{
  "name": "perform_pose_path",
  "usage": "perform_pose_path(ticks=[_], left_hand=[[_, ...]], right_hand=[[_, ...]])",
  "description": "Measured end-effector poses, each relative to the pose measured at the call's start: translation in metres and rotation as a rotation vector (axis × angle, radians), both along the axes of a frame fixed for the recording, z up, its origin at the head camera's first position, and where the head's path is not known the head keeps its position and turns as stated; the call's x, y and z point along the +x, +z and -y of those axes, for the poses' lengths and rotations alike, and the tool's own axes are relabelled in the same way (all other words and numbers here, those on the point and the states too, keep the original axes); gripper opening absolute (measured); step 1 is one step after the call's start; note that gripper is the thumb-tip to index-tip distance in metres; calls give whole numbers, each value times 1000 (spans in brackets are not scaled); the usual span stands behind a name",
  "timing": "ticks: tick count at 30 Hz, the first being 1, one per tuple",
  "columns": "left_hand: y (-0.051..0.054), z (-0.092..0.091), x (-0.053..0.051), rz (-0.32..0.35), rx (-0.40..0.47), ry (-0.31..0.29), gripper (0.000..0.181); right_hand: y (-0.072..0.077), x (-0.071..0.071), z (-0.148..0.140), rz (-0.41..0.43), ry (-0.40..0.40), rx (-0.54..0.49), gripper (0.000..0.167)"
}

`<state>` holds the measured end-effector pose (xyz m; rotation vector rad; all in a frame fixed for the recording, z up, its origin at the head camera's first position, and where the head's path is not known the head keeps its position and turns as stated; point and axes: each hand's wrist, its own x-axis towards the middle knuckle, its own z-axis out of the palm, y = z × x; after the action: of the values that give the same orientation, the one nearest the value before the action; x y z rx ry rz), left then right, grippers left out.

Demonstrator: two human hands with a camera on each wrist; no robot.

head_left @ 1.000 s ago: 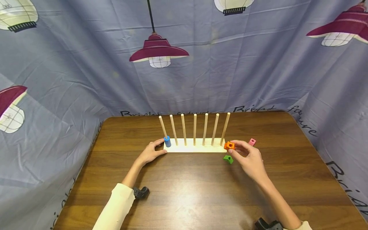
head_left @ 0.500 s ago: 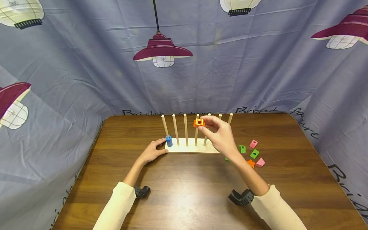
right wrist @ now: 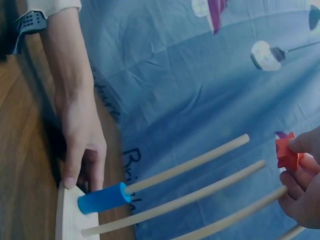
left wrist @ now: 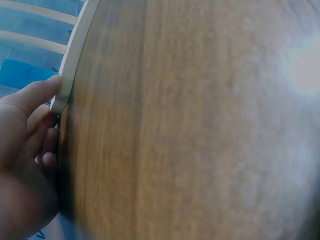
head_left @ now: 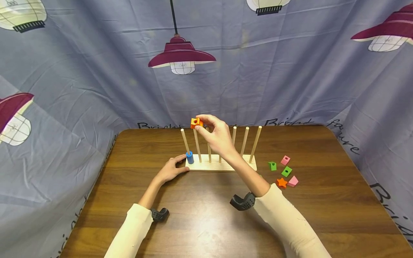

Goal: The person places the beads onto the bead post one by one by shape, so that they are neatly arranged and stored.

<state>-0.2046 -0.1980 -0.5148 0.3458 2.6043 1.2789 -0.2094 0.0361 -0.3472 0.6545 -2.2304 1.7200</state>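
Observation:
My left hand [head_left: 169,171] grips the left end of a pale wooden peg board [head_left: 206,166], thumb at the front edge and fingers on the far side. A blue cylinder [head_left: 189,158] sits at the foot of the leftmost peg. Raised over the board, my right hand [head_left: 217,139] pinches an orange block with a hole [head_left: 195,123] between thumb and fingers. From the head it lines up with the top of the second peg [head_left: 198,147]. The right wrist view shows the orange block [right wrist: 286,151] slightly apart from the peg tips. My right hand hides parts of the middle pegs.
Right of the board lie a pink block [head_left: 285,160], a green block [head_left: 286,172], another green piece [head_left: 273,166], an orange star [head_left: 281,183] and a pink pentagon [head_left: 293,181]. Several upright pegs rise from the board. A printed curtain [head_left: 222,89] hangs behind the table.
My right hand has carried the orange block up and leftward, from the board's right end to near the second peg's top. The left hand keeps its hold on the board.

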Motion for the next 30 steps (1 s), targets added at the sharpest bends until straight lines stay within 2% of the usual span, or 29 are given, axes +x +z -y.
perform_pose_path(ticks=[6, 13, 17, 23, 30], left_hand=[[1, -1, 0, -5, 8, 3, 66], [0, -1, -2, -12, 2, -2, 66], [1, -1, -2, -9, 4, -1, 66], [1, 0, -1, -15, 18, -1, 66], [1, 0, 0, -10, 12, 6, 65]], right_hand=[[-7, -7, 8, 58, -37, 31, 26], [-17, -11, 7, 122, -5, -5, 26], [-21, -11, 8, 131, -5, -59, 27], [-29, -8, 14, 228, -9, -192, 27], [-52, -8, 16, 309, -2, -241, 28]])
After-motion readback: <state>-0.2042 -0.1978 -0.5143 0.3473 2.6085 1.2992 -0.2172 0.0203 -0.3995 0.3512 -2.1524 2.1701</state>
